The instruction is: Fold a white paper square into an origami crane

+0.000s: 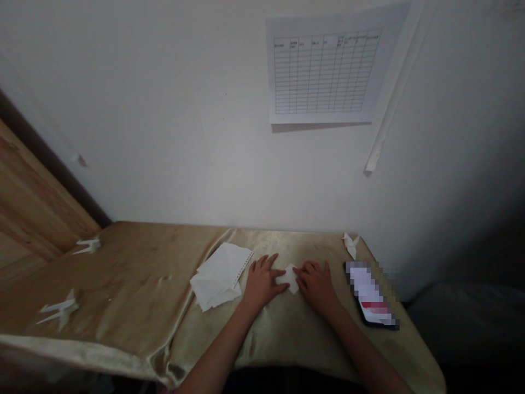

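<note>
A small white piece of folded paper (292, 280), roughly diamond-shaped, lies on the cloth-covered table between my two hands. My left hand (262, 280) holds its left side with thumb and forefinger, the other fingers stretched out above. On the opposite side, my right hand (315, 283) grips the right edge with its thumb and forefinger, the remaining fingers partly curled. Left of my left hand is a loose stack of white paper sheets (223, 273), one with a perforated edge. A phone (371, 295) with a lit, blurred screen lies right of my right hand.
A folded paper bird (351, 246) rests behind the phone. Two more folded paper figures, one farther back (89, 245) and one nearer (61, 310), are at the left. The shiny tablecloth (135, 284) has a raised crease. A printed chart (324, 71) hangs on the wall.
</note>
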`<state>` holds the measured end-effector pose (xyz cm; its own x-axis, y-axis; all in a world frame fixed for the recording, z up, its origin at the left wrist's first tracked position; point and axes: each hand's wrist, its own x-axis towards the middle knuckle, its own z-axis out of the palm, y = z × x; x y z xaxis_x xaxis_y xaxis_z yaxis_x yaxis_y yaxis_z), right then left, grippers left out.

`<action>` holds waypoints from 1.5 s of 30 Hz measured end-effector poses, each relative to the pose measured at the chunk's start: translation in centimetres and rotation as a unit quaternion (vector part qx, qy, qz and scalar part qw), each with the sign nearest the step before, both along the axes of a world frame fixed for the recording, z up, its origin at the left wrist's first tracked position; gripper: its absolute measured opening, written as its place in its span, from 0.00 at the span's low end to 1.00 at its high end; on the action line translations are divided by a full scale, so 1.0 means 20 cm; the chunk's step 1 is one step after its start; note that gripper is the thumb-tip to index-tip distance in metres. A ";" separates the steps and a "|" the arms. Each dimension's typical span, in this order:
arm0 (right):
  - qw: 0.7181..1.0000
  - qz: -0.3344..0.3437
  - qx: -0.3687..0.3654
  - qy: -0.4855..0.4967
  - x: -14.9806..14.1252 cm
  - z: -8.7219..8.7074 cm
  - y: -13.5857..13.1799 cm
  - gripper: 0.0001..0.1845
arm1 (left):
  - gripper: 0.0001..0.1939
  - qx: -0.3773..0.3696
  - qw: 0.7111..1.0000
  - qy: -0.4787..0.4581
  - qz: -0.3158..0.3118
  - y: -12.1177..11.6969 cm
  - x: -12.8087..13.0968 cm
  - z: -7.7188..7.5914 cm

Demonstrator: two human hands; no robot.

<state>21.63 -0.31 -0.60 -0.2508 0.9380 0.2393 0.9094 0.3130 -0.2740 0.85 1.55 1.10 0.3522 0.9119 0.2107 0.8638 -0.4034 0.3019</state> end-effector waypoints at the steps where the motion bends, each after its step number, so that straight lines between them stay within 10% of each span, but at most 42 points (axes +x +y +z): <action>1: 1.000 -0.002 -0.003 -0.003 0.00 0.01 0.00 0.19 | 0.18 0.002 1.000 0.000 0.002 -0.01 -0.01 0.00; 17: 0.999 -0.050 0.005 -0.001 -0.01 0.03 -0.04 0.19 | 0.18 0.029 0.998 0.051 0.015 -0.14 -0.09 -0.05; 30: 0.996 -0.087 -0.027 0.002 0.00 -0.03 -0.01 0.22 | 0.20 0.029 0.996 0.088 -0.015 0.08 0.09 -0.04; 45: 0.994 -0.101 -0.037 0.014 -0.01 0.04 -0.03 0.19 | 0.19 0.070 0.994 0.082 -0.006 0.00 0.07 -0.04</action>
